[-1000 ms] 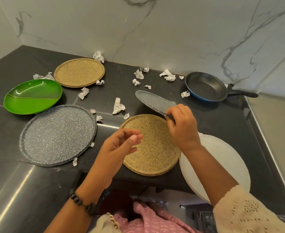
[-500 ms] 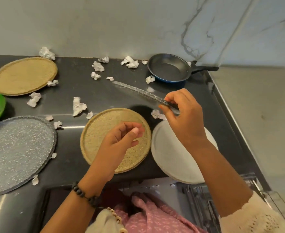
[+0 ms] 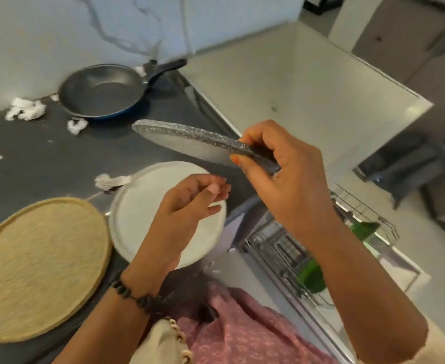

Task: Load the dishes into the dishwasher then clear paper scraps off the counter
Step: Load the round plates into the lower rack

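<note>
1. Now we see the right hand (image 3: 281, 164) pinching a grey speckled plate (image 3: 189, 141) by its rim: thumb under the pale underside, fingers curled over the glittery granite-like top.
2. We see the plate held in the air, almost edge-on and tilted, reaching away from that grip toward the upper left, above the dark desk (image 3: 45, 158).
3. Our left hand (image 3: 189, 203) hovers just below and left of the gripping hand; its fingers are loosely curled with thumb and fingertips close together, and we see nothing in them. A dark beaded bracelet (image 3: 134, 295) circles that wrist.
4. Under the left hand lies a white round plate (image 3: 142, 206), flat on the desk and jutting past its front edge.
5. Left of that plate, just beside it, lies a tan woven-looking plate (image 3: 37, 266).
6. Beyond the held plate's far tip sits a dark frying pan (image 3: 100, 90), its black handle pointing right.
7. White paper scraps dot the desk: a clump (image 3: 25, 109) left of the pan, one (image 3: 76, 126) in front of it, one (image 3: 109, 181) touching the white plate's rim.
8. Below the right forearm we make out a wire dishwasher rack (image 3: 281, 245) holding something green (image 3: 310, 278).
</note>
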